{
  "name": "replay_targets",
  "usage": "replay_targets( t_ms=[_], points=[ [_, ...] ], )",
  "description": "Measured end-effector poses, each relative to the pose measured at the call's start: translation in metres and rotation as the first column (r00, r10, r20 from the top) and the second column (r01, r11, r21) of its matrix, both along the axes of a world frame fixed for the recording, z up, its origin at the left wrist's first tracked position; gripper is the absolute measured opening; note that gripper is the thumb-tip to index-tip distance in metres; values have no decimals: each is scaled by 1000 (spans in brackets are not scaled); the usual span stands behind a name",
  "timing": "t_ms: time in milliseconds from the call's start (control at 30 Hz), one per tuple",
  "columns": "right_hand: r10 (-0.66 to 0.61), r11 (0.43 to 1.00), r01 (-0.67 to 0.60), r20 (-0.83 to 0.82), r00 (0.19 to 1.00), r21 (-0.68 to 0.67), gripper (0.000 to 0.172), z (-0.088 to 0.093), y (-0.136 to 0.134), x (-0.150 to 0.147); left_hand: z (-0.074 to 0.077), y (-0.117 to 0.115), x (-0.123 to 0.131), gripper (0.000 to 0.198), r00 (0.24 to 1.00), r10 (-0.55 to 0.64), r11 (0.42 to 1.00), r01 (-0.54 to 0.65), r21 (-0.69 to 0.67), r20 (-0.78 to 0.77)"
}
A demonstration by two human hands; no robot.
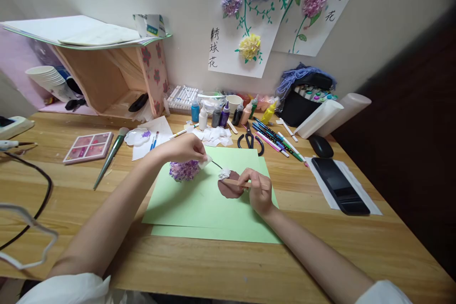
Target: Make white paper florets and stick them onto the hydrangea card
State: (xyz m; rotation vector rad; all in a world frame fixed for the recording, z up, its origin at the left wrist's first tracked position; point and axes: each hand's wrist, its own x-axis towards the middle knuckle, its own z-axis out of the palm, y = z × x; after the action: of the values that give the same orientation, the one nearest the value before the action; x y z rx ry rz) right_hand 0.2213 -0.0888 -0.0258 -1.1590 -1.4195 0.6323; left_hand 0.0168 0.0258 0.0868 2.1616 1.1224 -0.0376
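Note:
My left hand (pixel 187 148) is closed in a pinch on a small piece of white tissue (pixel 205 162). From beside that tissue a thin dark stem (pixel 216 165) slopes down to a white crumpled clump (pixel 224 174). The clump sits at the top edge of a flat, roundish brown piece (pixel 228 191). Between the fingers of my right hand (pixel 260 190) is a flat wooden stick (pixel 233 182), its tip over the brown piece just below the clump. A purple and pink ruffled flower ball (pixel 183 171) is below my left hand, over the green paper (pixel 188 209).
Behind the paper are crumpled tissues (pixel 216 136), black scissors (pixel 250 140), paint bottles (pixel 224 115) and many pens (pixel 274 137). A phone (pixel 340 187) and mouse (pixel 321 146) lie right. Left are a brush (pixel 111 157), a pink palette (pixel 88 147) and a cable (pixel 48 190).

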Motion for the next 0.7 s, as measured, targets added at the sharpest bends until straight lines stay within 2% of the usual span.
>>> replay_targets(
  t_ms=[200, 333, 533, 700],
  points=[
    [-80, 997, 79, -13, 997, -24, 49, 0, 1, 0, -17, -3, 7, 22, 995, -96, 994, 96, -46, -4],
    [-82, 997, 82, -66, 994, -8, 48, 2, 1, 1, -25, -7, 10, 21, 985, -171, 977, 165, -133, -34],
    [42, 995, -43, 10, 999, 90, 50, 5, -4, 1, -25, -11, 13, 18, 980, -198, 971, 192, -144, -24],
    [24, 997, -29, 72, 997, 73, 48, 5, -2, 0, -24, -10, 12, 18, 979, -204, 968, 199, -151, -22]
  ],
)
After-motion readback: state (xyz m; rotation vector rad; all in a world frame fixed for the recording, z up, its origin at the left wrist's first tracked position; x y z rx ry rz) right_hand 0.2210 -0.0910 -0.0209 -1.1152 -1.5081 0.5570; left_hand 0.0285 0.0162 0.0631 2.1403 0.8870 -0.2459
